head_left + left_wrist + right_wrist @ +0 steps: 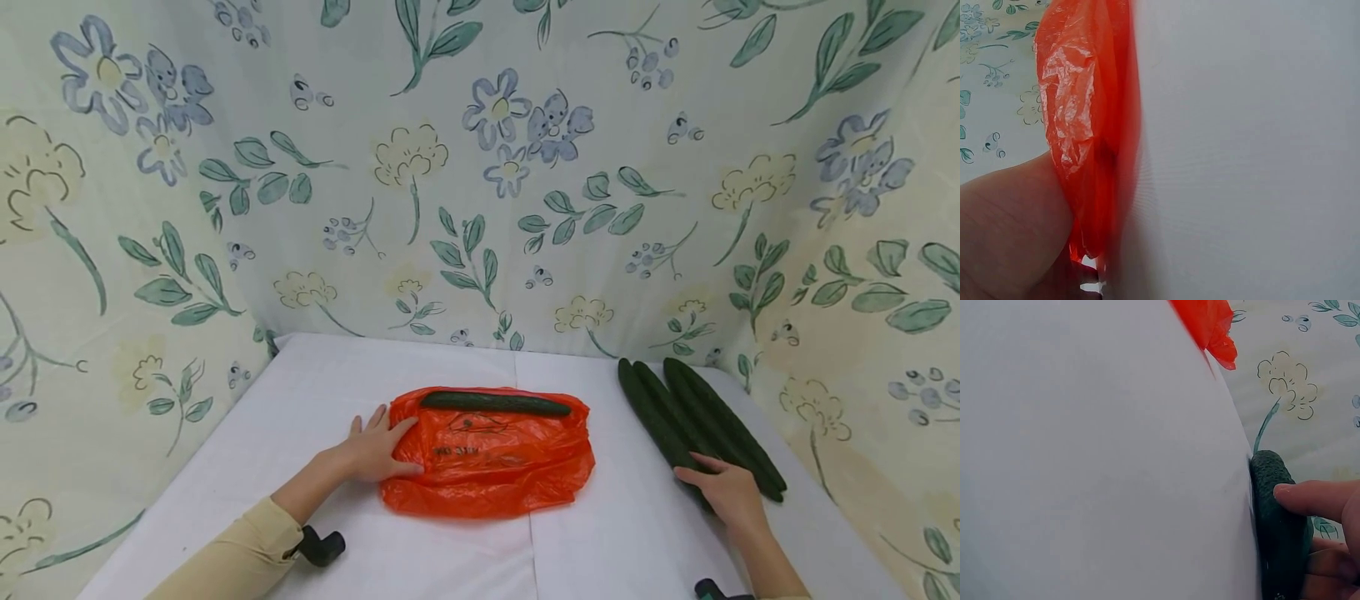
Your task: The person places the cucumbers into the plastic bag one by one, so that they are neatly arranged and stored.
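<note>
Orange-red plastic is the likely trouble: the bag (502,479) looks thin and loose, so if your left hand (381,447) slides, the film could bunch and let the lone cucumber (495,403) roll off its far side. That hand lies with its fingers spread over the bag's left end. Your right hand (731,493) is clamped on the inner cucumber (649,413), thumb on one side, fingers on the other. Its grip is close to the near end, so a lift could make the long far part dip or swing; a swing could knock the middle cucumber (678,415) or nudge the outer cucumber (718,417) toward the right edge of the tabletop (607,542). The inner cucumber runs from your right hand to just beside the tabletop's far edge, well apart from the bag. The lone cucumber lies crosswise on the bag, near your left hand's fingertips.
</note>
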Motion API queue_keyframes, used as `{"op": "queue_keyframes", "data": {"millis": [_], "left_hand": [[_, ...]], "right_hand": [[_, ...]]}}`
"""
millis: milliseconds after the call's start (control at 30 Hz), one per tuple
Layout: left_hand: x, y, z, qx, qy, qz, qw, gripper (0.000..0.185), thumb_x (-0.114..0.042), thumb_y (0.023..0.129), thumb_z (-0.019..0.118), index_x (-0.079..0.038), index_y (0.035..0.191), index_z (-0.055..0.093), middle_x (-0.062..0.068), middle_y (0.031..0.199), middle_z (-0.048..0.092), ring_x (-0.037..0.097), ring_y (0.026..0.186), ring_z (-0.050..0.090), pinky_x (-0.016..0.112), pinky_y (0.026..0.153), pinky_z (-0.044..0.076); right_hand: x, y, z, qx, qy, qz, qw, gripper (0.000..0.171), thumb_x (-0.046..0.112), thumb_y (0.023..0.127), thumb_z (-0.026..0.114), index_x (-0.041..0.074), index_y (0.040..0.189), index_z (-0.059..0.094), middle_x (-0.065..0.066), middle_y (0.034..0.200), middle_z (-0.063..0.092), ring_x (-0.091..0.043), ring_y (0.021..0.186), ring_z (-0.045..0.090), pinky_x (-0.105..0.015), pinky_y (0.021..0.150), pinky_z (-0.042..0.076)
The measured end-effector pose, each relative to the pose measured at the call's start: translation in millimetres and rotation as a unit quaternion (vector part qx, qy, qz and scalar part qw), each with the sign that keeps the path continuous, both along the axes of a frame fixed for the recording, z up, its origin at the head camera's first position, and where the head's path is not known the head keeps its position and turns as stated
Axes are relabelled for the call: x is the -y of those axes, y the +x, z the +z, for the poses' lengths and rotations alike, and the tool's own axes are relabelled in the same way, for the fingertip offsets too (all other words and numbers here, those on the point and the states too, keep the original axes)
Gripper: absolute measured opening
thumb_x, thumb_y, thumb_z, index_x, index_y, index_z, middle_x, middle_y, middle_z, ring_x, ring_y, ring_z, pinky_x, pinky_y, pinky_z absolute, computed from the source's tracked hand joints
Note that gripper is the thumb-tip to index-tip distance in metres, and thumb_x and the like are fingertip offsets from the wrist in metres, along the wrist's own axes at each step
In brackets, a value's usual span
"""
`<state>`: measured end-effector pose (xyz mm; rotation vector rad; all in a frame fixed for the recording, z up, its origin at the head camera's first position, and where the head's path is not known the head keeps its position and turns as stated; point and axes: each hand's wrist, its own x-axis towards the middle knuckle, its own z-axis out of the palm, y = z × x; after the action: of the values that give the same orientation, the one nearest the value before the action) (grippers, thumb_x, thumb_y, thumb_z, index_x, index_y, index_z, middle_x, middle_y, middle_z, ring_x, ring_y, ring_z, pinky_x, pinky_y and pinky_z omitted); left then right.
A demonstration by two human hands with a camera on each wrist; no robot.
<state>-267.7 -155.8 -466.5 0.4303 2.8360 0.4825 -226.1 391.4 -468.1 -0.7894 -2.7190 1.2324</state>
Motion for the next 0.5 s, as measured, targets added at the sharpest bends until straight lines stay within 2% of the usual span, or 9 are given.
{"op": "queue_keyframes", "data": {"millis": [200,367,500], "left_hand": [[1.0,-0.1,0.1,-0.004,0.003,-0.003,1.0000,0.095,-0.064,0.082,0.071,-0.015,0.156,0.038,0.029,0.161,0.026,0.049,0.152,0.010,0.075,0.116,0.006],[2.3,-2.6,-5.2,-0.006,-0.009,-0.006,0.9999,0.095,-0.065,0.083,0.070,-0.017,0.157,0.036,0.029,0.162,0.025,0.048,0.153,0.009,0.075,0.116,0.006],[2.7,-4.0,-7.8,-0.011,-0.006,-0.006,0.9999,0.095,-0.067,0.082,0.069,-0.017,0.156,0.037,0.029,0.161,0.025,0.048,0.153,0.010,0.075,0.116,0.007]], "right_hand": [[4.2,-1.2,-1.1,-0.004,0.026,-0.006,1.000,0.083,0.042,0.080,0.082,-0.009,0.138,0.053,-0.040,0.150,0.032,-0.058,0.140,0.026,-0.065,0.114,0.028],[3.2,0.4,-1.7,0.005,0.038,0.010,0.999,0.091,0.049,0.078,0.082,-0.012,0.138,0.050,-0.042,0.148,0.034,-0.059,0.138,0.029,-0.066,0.111,0.033],[0.1,1.1,-2.8,0.005,0.033,0.012,0.999,0.097,0.055,0.078,0.081,-0.011,0.140,0.048,-0.042,0.149,0.033,-0.059,0.138,0.027,-0.067,0.111,0.030]]}}
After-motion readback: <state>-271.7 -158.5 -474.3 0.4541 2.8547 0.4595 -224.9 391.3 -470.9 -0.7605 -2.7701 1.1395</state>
